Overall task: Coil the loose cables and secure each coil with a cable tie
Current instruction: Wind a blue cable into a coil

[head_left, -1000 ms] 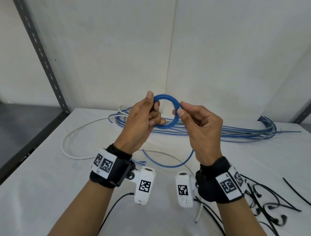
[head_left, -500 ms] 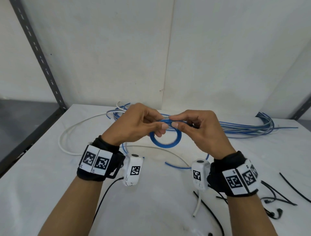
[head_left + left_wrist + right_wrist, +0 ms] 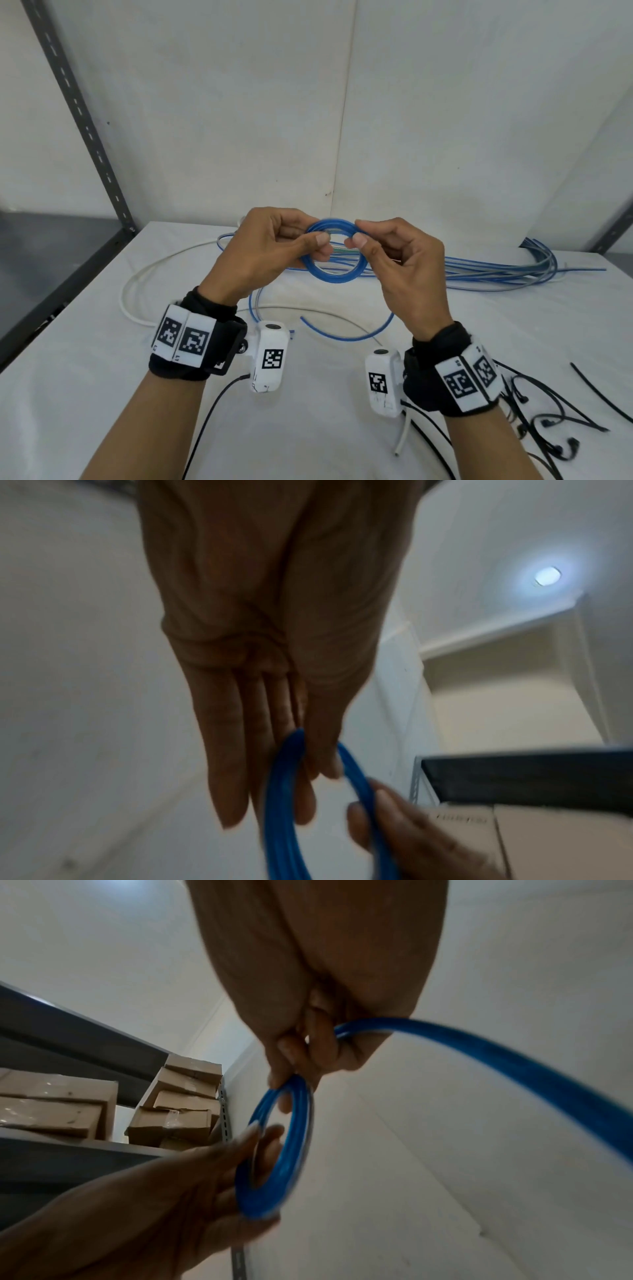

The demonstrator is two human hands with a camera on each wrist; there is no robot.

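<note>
A small round coil of blue cable (image 3: pixel 337 274) hangs in the air over the table, held between both hands. My left hand (image 3: pixel 274 253) pinches its left side with thumb over the loops (image 3: pixel 284 791). My right hand (image 3: pixel 387 253) pinches the right side (image 3: pixel 291 1096), and the cable's loose tail (image 3: pixel 514 1066) runs out from under its palm, down to a blue end lying on the table (image 3: pixel 346 334). Black cable ties (image 3: pixel 548 421) lie scattered at the right front.
A bundle of long blue and grey cables (image 3: pixel 496 274) stretches across the back of the white table (image 3: pixel 102 394). A white cable (image 3: pixel 133 291) loops at the left. A grey shelf upright (image 3: pixel 78 113) stands at the left; cardboard boxes (image 3: pixel 178 1110) sit on shelving.
The coil dropped from raised and upright to lower half a second ago, and now sits slightly higher again. Both hands kept their hold, and the tail on the table has shifted.
</note>
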